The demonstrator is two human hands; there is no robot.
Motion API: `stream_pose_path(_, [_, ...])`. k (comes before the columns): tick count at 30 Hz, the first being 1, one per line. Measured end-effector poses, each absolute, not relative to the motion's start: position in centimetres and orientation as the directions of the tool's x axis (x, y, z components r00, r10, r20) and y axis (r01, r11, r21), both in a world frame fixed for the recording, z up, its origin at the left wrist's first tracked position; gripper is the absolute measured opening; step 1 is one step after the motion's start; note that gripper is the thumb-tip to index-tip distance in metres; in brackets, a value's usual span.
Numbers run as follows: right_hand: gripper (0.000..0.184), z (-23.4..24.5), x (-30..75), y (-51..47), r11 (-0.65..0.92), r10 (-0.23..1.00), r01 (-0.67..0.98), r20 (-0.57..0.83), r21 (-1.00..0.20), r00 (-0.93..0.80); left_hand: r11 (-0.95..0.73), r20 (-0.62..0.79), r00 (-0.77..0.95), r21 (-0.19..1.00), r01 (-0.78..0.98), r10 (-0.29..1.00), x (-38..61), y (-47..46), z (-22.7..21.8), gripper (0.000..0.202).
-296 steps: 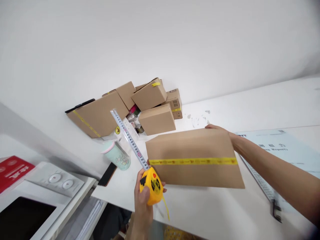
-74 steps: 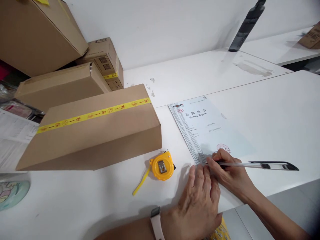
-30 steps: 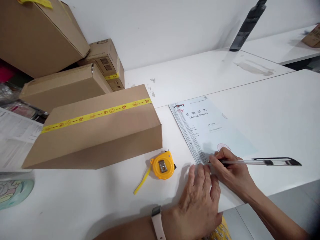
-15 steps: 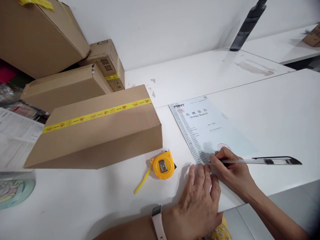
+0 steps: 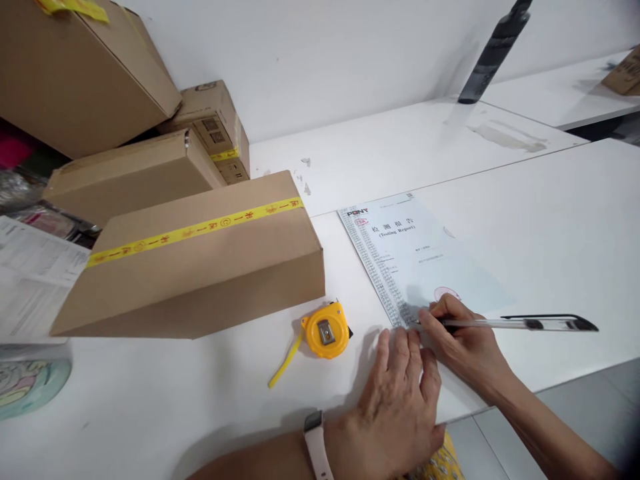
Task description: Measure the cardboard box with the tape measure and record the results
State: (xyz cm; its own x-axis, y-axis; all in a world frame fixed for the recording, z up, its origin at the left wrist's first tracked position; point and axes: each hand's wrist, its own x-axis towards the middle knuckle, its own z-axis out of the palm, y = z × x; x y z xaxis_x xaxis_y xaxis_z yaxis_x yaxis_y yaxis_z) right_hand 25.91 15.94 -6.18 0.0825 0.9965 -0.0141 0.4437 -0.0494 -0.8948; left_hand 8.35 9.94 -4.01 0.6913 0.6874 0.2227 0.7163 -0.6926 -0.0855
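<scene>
A pale blue report sheet [image 5: 425, 243], printed with "Testing Report" and a red stamp, lies on the white table. My right hand [image 5: 463, 343] is closed around a clear pen [image 5: 515, 323] with a black clip cap on its back end. The pen's tip is at the lower left part of the sheet. Beside it, my left hand [image 5: 400, 393] lies flat, its fingertips at the sheet's bottom edge; a light-strapped watch [image 5: 316, 440] is on that wrist. Left of my left hand sits a yellow tape measure [image 5: 326, 331] with a yellow wrist strap.
A cardboard box [image 5: 215, 253] sealed with yellow tape stands at left, with further boxes [image 5: 135, 167] behind it. Printed papers [image 5: 35, 273] and a decorated container [image 5: 33, 383] are at the far left. A dark bottle [image 5: 493, 57] stands at the back right.
The pen's back end has shifted slightly left and its tip stays near the same spot on the sheet. My left hand is practically still.
</scene>
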Motion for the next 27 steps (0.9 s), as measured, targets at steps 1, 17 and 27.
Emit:
stream_pose_path(1, [0.032, -6.22, 25.91, 15.96, -0.051, 0.996, 0.445, -0.016, -0.894, 0.082, -0.693, 0.22, 0.692, -0.083, 0.716, 0.688, 8.36, 9.97, -4.0, 0.071])
stream_pose_path(17, [0.032, -5.96, 25.94, 15.98, -0.038, 0.995, 0.474, 0.009, -0.88, 0.096, -0.694, 0.224, 0.696, -0.101, 0.713, 0.682, 8.4, 9.86, -4.07, 0.069])
stream_pose_path(27, [0.033, -5.78, 25.79, 16.06, -0.025, 0.995, 0.47, 0.024, -0.882, 0.099, -0.695, 0.209, 0.697, -0.096, 0.712, 0.686, 8.3, 9.79, -3.89, 0.07])
